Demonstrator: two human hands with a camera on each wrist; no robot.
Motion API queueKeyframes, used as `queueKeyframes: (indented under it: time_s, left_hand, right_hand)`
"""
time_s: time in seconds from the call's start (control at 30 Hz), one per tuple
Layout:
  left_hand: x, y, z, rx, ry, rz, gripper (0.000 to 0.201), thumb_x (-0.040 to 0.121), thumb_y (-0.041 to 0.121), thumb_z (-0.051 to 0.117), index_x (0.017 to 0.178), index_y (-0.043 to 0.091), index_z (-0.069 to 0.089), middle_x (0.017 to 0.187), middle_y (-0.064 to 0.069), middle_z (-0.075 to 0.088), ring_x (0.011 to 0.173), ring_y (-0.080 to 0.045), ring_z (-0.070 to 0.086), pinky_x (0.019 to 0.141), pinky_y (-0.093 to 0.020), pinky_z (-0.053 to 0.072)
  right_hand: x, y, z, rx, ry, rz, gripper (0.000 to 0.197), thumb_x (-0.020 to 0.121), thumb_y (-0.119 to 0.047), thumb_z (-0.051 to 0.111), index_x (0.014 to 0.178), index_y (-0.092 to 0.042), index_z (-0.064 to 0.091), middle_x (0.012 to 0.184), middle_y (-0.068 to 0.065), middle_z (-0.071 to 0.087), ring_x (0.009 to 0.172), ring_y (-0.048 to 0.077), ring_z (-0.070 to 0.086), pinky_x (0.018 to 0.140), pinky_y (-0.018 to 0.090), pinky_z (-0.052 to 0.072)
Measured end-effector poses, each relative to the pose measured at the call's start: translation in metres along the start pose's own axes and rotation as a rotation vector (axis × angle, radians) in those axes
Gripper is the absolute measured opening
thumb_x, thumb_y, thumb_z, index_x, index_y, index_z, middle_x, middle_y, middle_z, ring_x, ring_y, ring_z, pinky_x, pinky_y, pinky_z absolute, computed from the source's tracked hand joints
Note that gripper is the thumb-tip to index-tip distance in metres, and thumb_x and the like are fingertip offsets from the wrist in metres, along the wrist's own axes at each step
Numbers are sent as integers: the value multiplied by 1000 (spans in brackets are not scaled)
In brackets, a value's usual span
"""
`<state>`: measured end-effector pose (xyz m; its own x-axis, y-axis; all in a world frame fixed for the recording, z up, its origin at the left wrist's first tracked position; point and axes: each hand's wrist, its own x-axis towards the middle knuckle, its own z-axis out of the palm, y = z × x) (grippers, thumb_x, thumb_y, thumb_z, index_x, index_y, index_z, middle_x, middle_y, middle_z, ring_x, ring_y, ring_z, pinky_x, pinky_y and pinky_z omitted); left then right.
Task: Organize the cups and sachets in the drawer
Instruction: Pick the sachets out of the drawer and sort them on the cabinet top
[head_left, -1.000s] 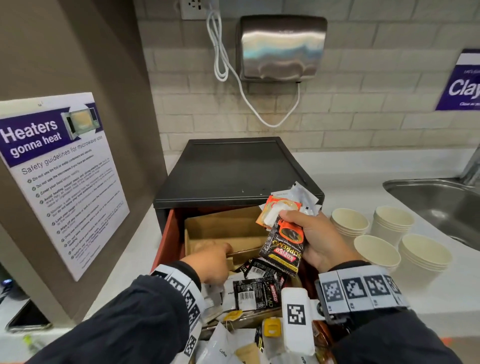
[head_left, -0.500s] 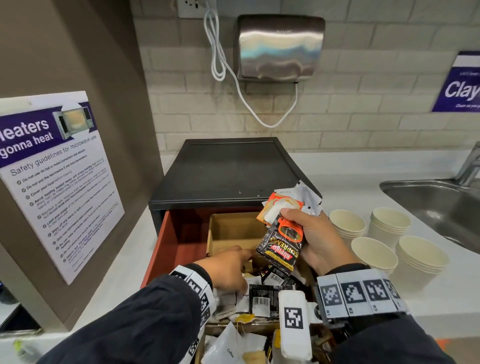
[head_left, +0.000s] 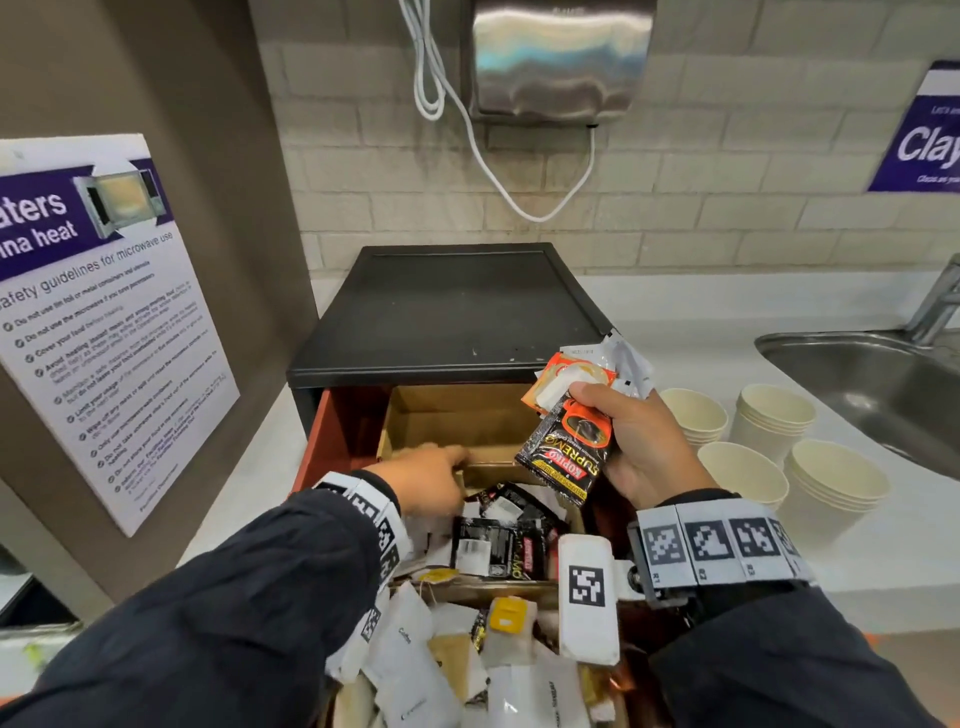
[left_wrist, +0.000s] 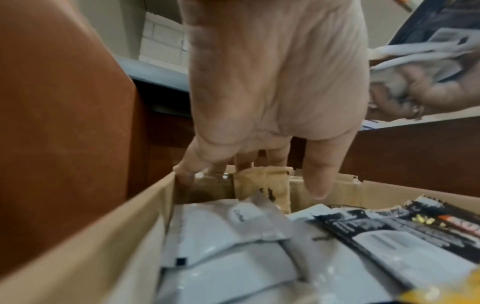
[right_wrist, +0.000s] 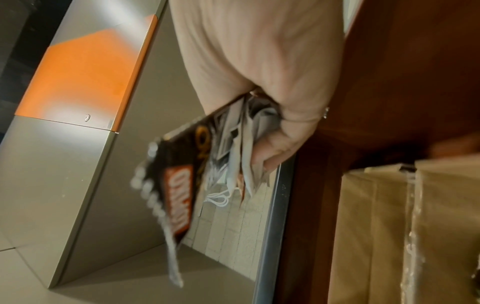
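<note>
Several sachets (head_left: 569, 447) are fanned in the right hand (head_left: 639, 457), its fingers (right_wrist: 270, 156) curled round them with the thumb clamped on top: a black one in front, orange and white ones behind. They look light, thin and slick, likely to slide over each other, so a pinch across the whole bundle near its middle should hold better than a grip at one edge.

The left hand (head_left: 431, 480) holds nothing; its fingers (left_wrist: 319, 174) are extended down onto the wall of a cardboard box (head_left: 457, 421) inside the open drawer (head_left: 332, 441). The box looks light but stiff enough to slide by its rim. More sachets lie loose in the nearer box (left_wrist: 78, 242), and further ones are heaped at the drawer's front.

Paper cups (head_left: 836, 483) stand in short stacks on the bench (head_left: 909, 551) to the right; they are light and crushable, best lifted by the sides.
</note>
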<state>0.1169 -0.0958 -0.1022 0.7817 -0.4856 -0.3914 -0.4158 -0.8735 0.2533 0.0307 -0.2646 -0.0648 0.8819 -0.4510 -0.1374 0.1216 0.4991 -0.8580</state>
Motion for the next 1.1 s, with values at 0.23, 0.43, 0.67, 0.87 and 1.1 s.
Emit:
queueKeyframes:
  time_s: [0.23, 0.43, 0.67, 0.87, 1.1]
  left_hand:
    - [-5, -14, -14, 16, -124, -181, 52, 81, 13, 66, 130, 14, 48, 83, 0, 61, 68, -15, 59, 62, -26, 50]
    - [-5, -5, -18, 347, -269, -207, 30, 91, 24, 54, 112, 6, 66, 103, -5, 62, 110, -23, 59, 93, -33, 45]
    - [2, 11, -10, 266, -102, -9, 40, 89, 10, 49, 130, 12, 53, 114, -7, 60, 98, -25, 56, 86, -33, 47]
    - [12, 8, -12, 368, 9, -99, 32, 87, 10, 59, 119, 10, 64, 117, -9, 64, 105, -27, 60, 87, -32, 50]
    - [12, -5, -6, 377, 3, -63, 33, 88, 3, 55, 119, 12, 64, 117, -10, 63, 107, -28, 60, 86, -29, 47]
  right_hand:
    - [-1, 0, 0, -24, -32, -7, 49, 84, 1, 62, 129, -13, 48, 103, 15, 65, 77, 24, 67, 66, 36, 58]
    - [-2, 0, -1, -25, -24, -5, 51, 84, -1, 63, 130, -14, 46, 106, 15, 65, 79, 24, 68, 66, 35, 58]
    - [-2, 1, 1, -50, -20, 8, 53, 83, -2, 65, 131, -15, 45, 111, 16, 64, 82, 25, 68, 67, 36, 57]
    - [-2, 3, 0, -54, -10, 14, 51, 83, -3, 65, 129, -14, 46, 110, 16, 64, 84, 26, 68, 68, 37, 56]
    - [0, 6, 2, -82, 0, 15, 53, 82, -3, 67, 129, -17, 45, 111, 15, 64, 84, 26, 68, 68, 37, 57]
